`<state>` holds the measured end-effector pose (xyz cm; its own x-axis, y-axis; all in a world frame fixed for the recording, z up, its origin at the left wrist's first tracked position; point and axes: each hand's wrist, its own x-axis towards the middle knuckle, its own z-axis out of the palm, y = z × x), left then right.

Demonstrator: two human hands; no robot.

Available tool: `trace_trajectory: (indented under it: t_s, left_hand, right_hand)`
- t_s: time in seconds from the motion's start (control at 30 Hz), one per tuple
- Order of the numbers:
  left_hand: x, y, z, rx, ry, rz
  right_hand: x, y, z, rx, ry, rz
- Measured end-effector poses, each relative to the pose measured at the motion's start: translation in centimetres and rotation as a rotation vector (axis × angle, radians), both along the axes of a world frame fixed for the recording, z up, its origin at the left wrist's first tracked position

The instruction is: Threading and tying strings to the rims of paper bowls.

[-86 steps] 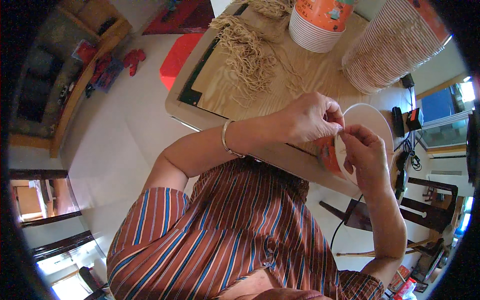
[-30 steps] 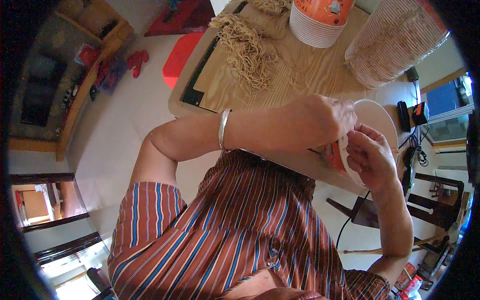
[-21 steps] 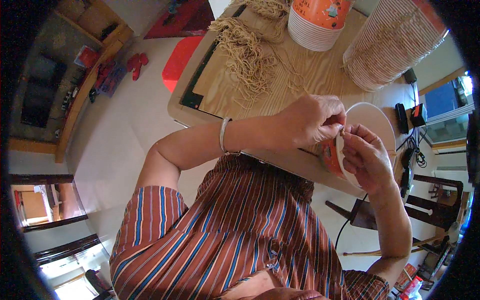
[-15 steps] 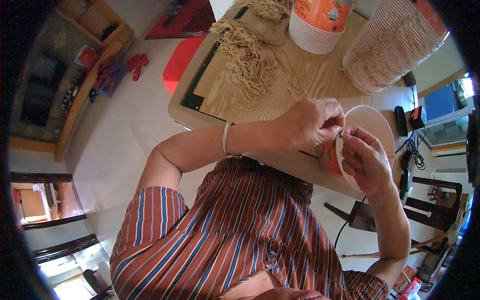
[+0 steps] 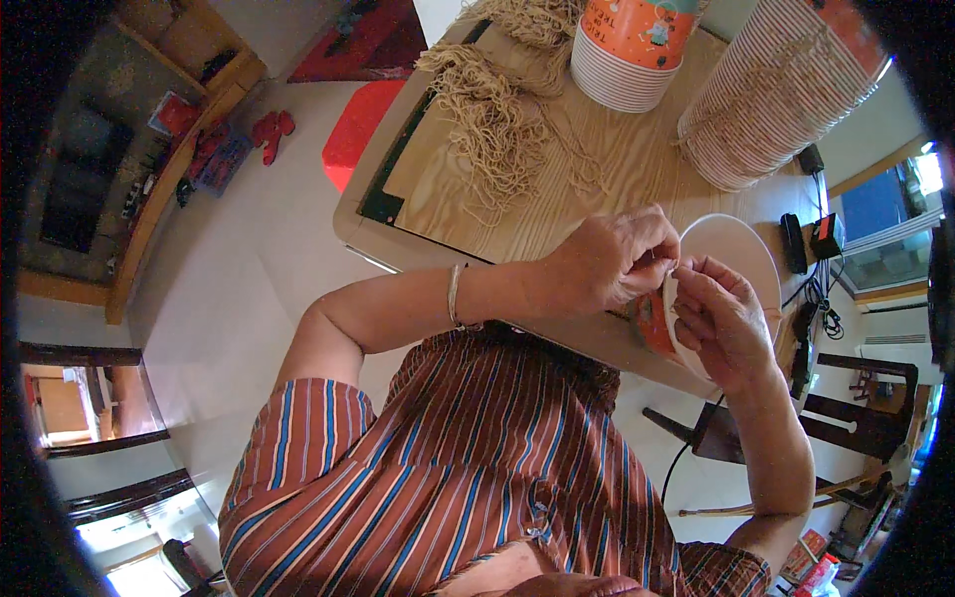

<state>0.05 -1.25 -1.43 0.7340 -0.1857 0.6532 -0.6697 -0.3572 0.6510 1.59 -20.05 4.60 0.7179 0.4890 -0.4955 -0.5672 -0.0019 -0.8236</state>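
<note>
Near the table's right front edge lies an orange paper bucket (image 5: 654, 326), tilted so that its white inside shows. My left hand (image 5: 615, 261) reaches across to its rim, thumb and forefinger pinched. Opposite it, my right hand (image 5: 728, 316) also pinches at the rim, its other fingers curled against the bucket's mouth. The fingertips nearly meet; a thin tan cord seems to be between them, mostly hidden. More tan cords (image 5: 492, 124) lie in a loose tangle on the table, to the left.
A short stack of orange buckets (image 5: 627, 75) stands at the table's back. Beside it leans a taller bucket stack (image 5: 761, 104) with cords hanging over it. Black adapters and cables (image 5: 821, 249) are at the right edge. A red stool (image 5: 358, 134) stands left of the table.
Both hands have shifted slightly down and left, still pinched together at the bucket's rim. The tan bit seen at the fingertips is now mostly covered.
</note>
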Motion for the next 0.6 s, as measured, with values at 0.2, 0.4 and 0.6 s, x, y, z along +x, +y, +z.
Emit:
trace_trajectory:
  t_s: [0.2, 0.4, 0.6]
  left_hand:
    - [-0.6, 0.5, 1.2, -0.233, 0.555, -0.167]
    - [-0.5, 0.9, 1.1, -0.079, 0.215, -0.136]
    - [0.0, 1.3, 0.0, 0.196, -0.182, -0.08]
  right_hand:
    - [-0.2, 0.2, 0.3, -0.01, 0.0, -0.021]
    - [-0.2, 0.2, 0.1, -0.001, 0.003, -0.005]
    - [-0.1, 0.1, 0.1, -0.006, 0.007, 0.007]
